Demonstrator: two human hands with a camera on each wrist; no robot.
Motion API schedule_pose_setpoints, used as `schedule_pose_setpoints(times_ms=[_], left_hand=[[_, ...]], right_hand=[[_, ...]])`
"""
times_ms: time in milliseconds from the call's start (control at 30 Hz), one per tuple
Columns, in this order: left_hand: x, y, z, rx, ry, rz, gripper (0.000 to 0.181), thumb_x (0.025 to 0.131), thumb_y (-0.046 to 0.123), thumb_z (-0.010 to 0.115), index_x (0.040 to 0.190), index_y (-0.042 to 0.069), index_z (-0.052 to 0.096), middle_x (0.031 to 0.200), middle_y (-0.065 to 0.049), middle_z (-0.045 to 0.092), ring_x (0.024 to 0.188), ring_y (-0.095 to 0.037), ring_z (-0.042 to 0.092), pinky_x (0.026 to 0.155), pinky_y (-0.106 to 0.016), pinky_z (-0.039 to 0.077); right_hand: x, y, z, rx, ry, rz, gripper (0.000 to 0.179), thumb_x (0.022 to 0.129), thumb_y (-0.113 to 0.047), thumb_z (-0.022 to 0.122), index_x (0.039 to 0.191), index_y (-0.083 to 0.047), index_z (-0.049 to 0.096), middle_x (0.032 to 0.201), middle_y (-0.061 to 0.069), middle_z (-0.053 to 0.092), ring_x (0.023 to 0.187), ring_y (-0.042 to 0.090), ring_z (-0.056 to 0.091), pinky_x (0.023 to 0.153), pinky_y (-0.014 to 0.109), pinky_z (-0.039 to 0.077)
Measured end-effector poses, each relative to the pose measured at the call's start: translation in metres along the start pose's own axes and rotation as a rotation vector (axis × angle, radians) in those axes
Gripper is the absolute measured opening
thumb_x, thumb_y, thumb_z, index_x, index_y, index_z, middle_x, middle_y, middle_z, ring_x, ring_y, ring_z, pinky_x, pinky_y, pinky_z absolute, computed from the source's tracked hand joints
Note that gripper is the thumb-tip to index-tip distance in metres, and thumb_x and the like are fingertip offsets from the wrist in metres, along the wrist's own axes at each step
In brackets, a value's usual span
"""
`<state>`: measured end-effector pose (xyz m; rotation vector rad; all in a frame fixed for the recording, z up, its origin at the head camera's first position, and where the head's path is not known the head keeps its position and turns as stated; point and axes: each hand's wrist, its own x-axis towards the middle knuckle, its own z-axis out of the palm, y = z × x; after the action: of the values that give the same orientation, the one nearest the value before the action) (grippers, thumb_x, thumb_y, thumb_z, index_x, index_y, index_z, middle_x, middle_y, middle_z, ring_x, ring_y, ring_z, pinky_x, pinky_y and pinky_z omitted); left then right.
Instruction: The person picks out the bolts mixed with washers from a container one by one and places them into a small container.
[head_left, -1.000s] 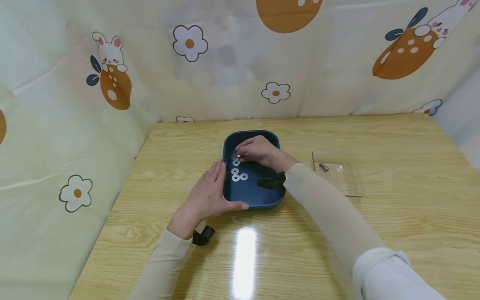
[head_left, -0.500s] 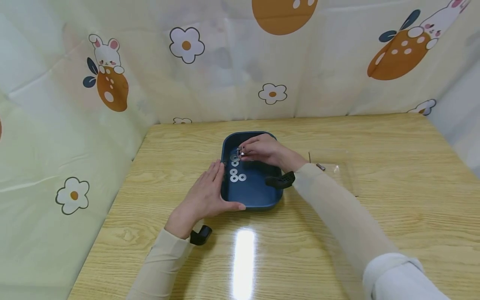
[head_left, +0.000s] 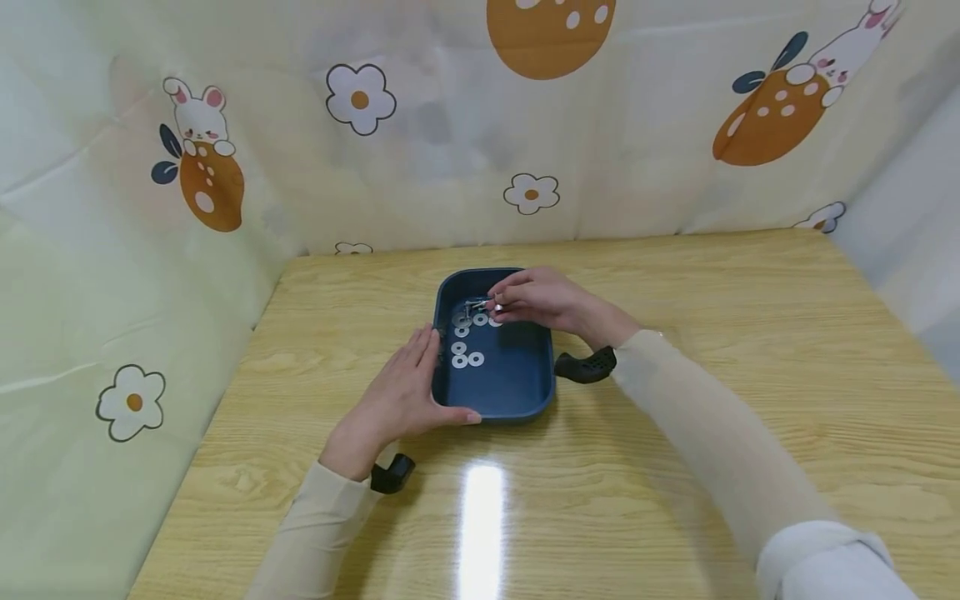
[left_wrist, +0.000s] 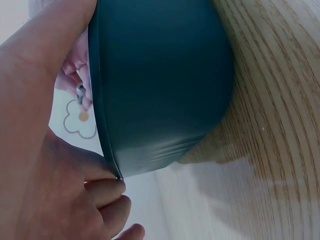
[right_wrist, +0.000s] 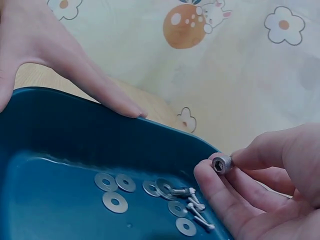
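Observation:
A dark blue tray [head_left: 517,392] stands on the wooden table. My left hand [head_left: 393,387] rests against its near left corner, fingers straight along the left side and thumb along the front rim. Over the tray's far right part, my right hand [head_left: 547,300] pinches a silver socket head screw [right_wrist: 220,164] between thumb and fingers; its hex socket shows in the right wrist view. Several flat washers [right_wrist: 115,202] lie on the tray floor, mostly toward the left. Small screws [right_wrist: 200,217] lie among the washers at the far end.
Behind the table hangs a patterned cloth [head_left: 442,167]. A black wrist camera mount [head_left: 585,367] on the right wrist sits just past the tray's right rim. Bare wood [head_left: 810,350] extends to the right, and a light reflection [head_left: 482,525] falls in front.
My right hand has moved to the right relative to the tray, uncovering small screws and washers at its far end. The right forearm now hides the clear sheet. My left hand stays on the tray.

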<state>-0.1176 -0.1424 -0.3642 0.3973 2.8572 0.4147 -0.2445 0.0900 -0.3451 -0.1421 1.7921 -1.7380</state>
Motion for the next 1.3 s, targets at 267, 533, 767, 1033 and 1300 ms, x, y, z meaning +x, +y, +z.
schedule_pose_setpoints(times_ms=[267, 533, 767, 1033, 1300], left_hand=[[-0.001, 0.001, 0.001, -0.012, -0.005, -0.011, 0.132, 0.068, 0.082, 0.067, 0.159, 0.006, 0.009, 0.168, -0.01, 0.003, 0.156, -0.027, 0.006, 0.127, -0.046, 0.015], [-0.001, 0.001, 0.002, -0.022, 0.0, -0.004, 0.132, 0.068, 0.08, 0.069, 0.159, 0.005, 0.01, 0.168, -0.01, 0.005, 0.156, -0.028, 0.006, 0.126, -0.046, 0.015], [-0.001, 0.002, 0.003, -0.023, -0.002, -0.006, 0.133, 0.067, 0.081, 0.069, 0.159, 0.005, 0.01, 0.168, -0.01, 0.004, 0.156, -0.028, 0.006, 0.127, -0.046, 0.015], [-0.001, 0.003, 0.003, -0.018, 0.011, 0.005, 0.132, 0.068, 0.078, 0.07, 0.159, 0.004, 0.01, 0.168, -0.011, 0.004, 0.156, -0.029, 0.007, 0.126, -0.046, 0.016], [-0.002, 0.003, 0.003, -0.031, 0.007, 0.005, 0.132, 0.069, 0.079, 0.07, 0.159, 0.004, 0.009, 0.168, -0.011, 0.003, 0.156, -0.029, 0.007, 0.126, -0.046, 0.016]], right_hand=[[-0.019, -0.002, -0.015, -0.027, -0.008, -0.024, 0.034, 0.101, -0.001, 0.05, 0.132, 0.011, 0.051, 0.128, 0.028, 0.058, 0.106, 0.028, 0.067, 0.104, 0.042, 0.051], [-0.034, 0.004, -0.033, -0.024, -0.012, -0.049, 0.034, 0.101, -0.001, 0.049, 0.132, 0.014, 0.05, 0.113, 0.017, 0.066, 0.102, 0.023, 0.07, 0.094, 0.033, 0.058], [-0.049, 0.008, -0.052, -0.015, -0.018, -0.061, 0.035, 0.101, 0.001, 0.046, 0.132, 0.017, 0.046, 0.113, 0.019, 0.064, 0.097, 0.019, 0.07, 0.097, 0.036, 0.056], [-0.075, 0.011, -0.076, 0.003, -0.002, -0.033, 0.032, 0.103, -0.001, 0.045, 0.131, 0.014, 0.045, 0.106, 0.011, 0.068, 0.099, 0.017, 0.069, 0.095, 0.032, 0.057], [-0.094, 0.02, -0.099, -0.015, 0.012, -0.002, 0.036, 0.103, -0.003, 0.045, 0.134, 0.015, 0.041, 0.105, 0.008, 0.069, 0.099, 0.016, 0.069, 0.099, 0.034, 0.055]])
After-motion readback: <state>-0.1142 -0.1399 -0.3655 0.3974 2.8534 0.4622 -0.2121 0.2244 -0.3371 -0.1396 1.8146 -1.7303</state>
